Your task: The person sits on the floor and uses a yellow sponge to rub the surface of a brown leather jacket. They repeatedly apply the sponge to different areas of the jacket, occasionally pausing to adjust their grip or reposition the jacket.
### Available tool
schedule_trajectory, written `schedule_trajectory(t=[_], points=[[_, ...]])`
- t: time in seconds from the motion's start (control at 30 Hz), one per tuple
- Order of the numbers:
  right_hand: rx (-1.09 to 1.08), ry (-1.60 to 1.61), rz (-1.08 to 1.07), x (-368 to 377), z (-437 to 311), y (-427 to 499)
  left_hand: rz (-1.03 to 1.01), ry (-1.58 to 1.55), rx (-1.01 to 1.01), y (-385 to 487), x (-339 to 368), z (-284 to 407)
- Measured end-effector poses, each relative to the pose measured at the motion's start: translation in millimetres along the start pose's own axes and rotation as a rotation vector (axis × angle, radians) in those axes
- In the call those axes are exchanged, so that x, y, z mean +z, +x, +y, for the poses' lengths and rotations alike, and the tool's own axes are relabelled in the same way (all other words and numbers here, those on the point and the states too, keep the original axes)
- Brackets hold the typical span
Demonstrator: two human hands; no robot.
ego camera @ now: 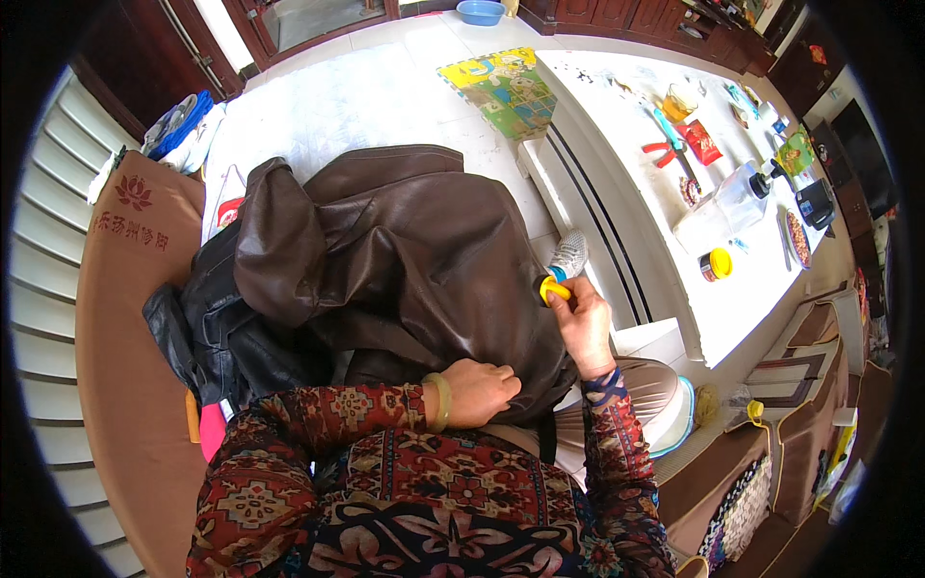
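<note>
A dark brown leather jacket point(405, 260) lies across my lap, its surface creased and shiny. My right hand point(582, 318) grips the yellow handle of a small round applicator point(553, 290), whose dark pad touches or sits just beside the jacket's right edge. Near the jacket's lower edge, my left hand point(473, 390) rests with its fingers curled on the leather, pinching or pressing it; the fingertips are partly hidden. Black leather clothing point(231, 318) lies beneath and to the left of the brown jacket.
At right, a white table point(636, 130) bears a yellow-lidded jar point(715, 265), a clear plastic bottle point(730, 195), red-handled pliers point(661, 153) and a bowl of nuts or beans point(798, 238). A brown covered chair point(137, 325) bearing writing stands left. A colourful foam mat point(506, 94) lies on the floor.
</note>
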State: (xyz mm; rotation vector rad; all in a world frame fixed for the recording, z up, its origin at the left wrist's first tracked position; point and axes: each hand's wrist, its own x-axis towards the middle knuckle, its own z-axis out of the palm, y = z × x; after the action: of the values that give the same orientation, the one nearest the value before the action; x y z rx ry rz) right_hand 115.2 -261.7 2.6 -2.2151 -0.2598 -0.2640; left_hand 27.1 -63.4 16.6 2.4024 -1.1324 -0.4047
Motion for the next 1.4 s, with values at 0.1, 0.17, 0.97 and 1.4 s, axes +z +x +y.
schedule_trajectory(t=[0.1, 0.17, 0.97, 1.4], points=[[-0.134, 0.035, -0.051, 10, -20, -6, 0.014, -0.057, -0.059, 1, 3, -5], [-0.293, -0.030, -0.095, 22, -29, -9, 0.009, -0.108, -0.071, 2, 7, -9], [0.137, -0.090, -0.157, 68, 93, 33, 0.421, 0.115, -0.022, 9, -49, -30], [-0.330, -0.052, -0.207, 64, 6, 55, 0.325, 0.117, -0.443, -1, -15, -66]])
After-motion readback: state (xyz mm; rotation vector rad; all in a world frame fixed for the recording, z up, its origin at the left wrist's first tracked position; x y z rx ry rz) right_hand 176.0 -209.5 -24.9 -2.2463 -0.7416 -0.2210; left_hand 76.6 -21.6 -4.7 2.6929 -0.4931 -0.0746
